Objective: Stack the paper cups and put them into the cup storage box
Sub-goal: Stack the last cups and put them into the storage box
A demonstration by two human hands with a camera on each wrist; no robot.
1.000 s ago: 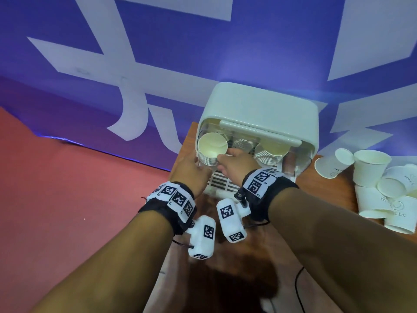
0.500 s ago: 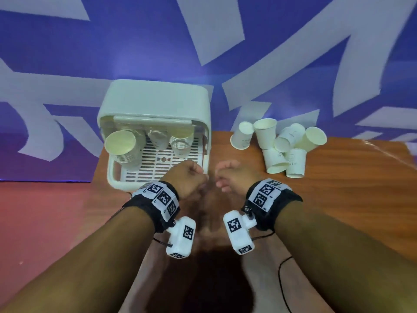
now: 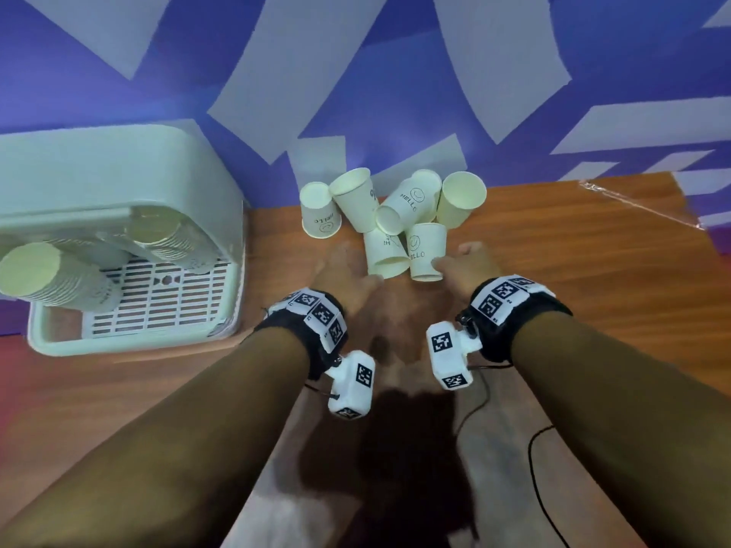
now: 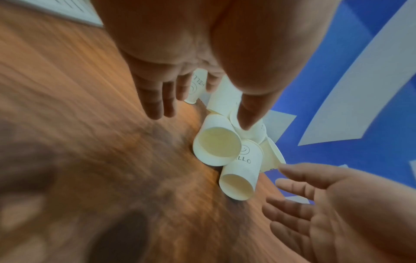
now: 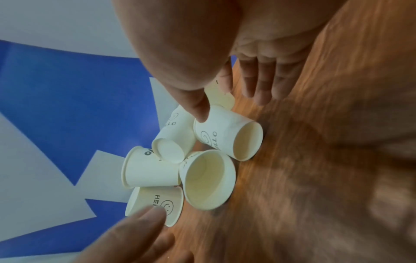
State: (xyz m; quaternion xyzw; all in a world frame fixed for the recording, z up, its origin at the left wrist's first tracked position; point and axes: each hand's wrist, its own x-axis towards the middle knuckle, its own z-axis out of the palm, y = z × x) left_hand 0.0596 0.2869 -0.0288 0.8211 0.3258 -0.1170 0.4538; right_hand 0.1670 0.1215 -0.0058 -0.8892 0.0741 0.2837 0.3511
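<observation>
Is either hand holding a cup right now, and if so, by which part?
No. The left hand and right hand are both open, reaching toward the loose cups. The right thumb looks close to one cup's side, but nothing is gripped.

Bare table point(image 3: 573, 247) lay open right of the cups point(image 3: 395, 219); the box point(image 3: 118, 183) walled off the left, the wall point(image 3: 514, 73) closed in just behind the pile.

Lighting: even, moderately bright, from overhead. Shadow: dark patch on the tabletop point(image 3: 399, 437) below the forearms. Head view: wide-angle bowing at edges, slight softness. Wrist views: heavy motion blur on the wood grain, strong fisheye stretch; cups point(image 5: 209, 178) fairly sharp at centre.
</observation>
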